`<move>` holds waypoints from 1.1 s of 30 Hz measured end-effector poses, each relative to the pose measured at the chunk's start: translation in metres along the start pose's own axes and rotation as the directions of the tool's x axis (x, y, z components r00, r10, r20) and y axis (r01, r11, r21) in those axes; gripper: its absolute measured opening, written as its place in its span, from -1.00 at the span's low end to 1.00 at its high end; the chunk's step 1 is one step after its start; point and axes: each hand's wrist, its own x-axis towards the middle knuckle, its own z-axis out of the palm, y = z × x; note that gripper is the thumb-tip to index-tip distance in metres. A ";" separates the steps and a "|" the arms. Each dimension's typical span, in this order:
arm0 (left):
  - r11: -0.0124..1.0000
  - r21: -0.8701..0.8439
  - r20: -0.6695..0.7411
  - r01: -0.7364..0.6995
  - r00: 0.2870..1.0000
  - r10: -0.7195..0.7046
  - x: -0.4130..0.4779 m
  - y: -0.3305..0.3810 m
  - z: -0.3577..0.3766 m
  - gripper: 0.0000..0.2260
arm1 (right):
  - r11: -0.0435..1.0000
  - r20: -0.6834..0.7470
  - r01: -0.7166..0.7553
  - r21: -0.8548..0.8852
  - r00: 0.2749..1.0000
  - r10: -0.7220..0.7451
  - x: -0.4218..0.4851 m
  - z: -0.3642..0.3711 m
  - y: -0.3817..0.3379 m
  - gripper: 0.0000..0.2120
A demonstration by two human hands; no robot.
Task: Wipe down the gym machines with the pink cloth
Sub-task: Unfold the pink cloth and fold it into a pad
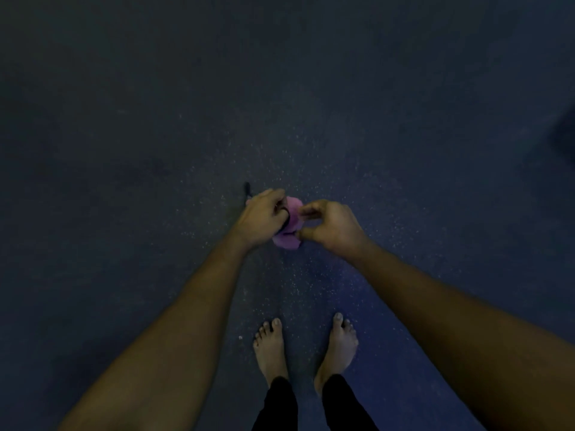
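The pink cloth (291,234) is bunched up between both hands, held in the air above the floor. My left hand (261,217) grips its left side, fingers curled round the cloth and a thin black thing (285,220) that crosses it. A dark tip (247,188) sticks out past that hand's far side. My right hand (331,227) is curled at the cloth's right edge, with index fingertip and thumb tip on the fabric. No gym machine is in view.
Dark blue speckled rubber floor (280,119) fills the view in dim light. My two bare feet (270,346) stand below the hands. A vague dark shape (566,138) sits at the right edge.
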 end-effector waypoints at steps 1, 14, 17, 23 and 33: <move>1.000 0.004 0.005 0.011 1.000 -0.011 -0.005 0.021 -0.023 -0.93 | 1.000 -0.020 -0.004 0.013 1.000 0.005 -0.010 -0.011 -0.021 -0.48; 0.970 0.127 -0.163 -0.208 0.960 0.227 -0.126 0.311 -0.332 -0.82 | 0.934 -0.375 0.353 -0.054 0.860 -0.346 -0.187 -0.190 -0.317 -0.79; 0.946 0.175 -0.250 -0.272 0.917 0.310 -0.163 0.367 -0.390 -0.79 | 0.882 -0.396 0.470 -0.032 0.804 -0.443 -0.240 -0.232 -0.384 -0.86; 0.882 0.310 -0.321 -0.354 0.835 0.448 -0.223 0.448 -0.477 -0.77 | 0.813 -0.447 0.533 -0.233 0.684 -0.577 -0.315 -0.297 -0.475 -0.92; 0.863 0.461 -0.564 -0.209 0.681 0.466 -0.299 0.498 -0.570 -0.80 | 0.647 -0.565 0.581 -0.493 0.352 -0.746 -0.401 -0.389 -0.591 -0.85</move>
